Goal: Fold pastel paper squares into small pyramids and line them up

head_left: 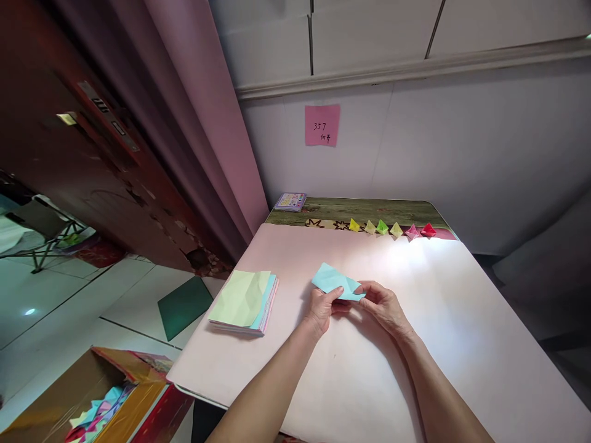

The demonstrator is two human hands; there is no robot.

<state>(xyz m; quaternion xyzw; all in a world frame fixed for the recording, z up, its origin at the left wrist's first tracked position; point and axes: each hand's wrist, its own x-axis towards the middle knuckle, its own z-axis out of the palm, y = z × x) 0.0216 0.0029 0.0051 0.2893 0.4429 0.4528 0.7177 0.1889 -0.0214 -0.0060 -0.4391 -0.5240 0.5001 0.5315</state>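
Note:
A light blue sheet of origami paper (333,280), folded over on itself, is held just above the table between both hands. My left hand (322,307) grips its lower left part, thumb on top and fingers underneath. At the paper's right corner, my right hand (381,304) pinches the edge between thumb and fingers. To the left lies a stack of square paper (240,299), pale green on top with blue and pink sheets below.
Several small folded paper pieces (396,231) in yellow, green, pink and red line the table's far edge. A card pack (290,201) lies at the back left. An open cardboard box (60,394) with folded paper stands on the floor at left. A pink note (322,125) hangs on the wall.

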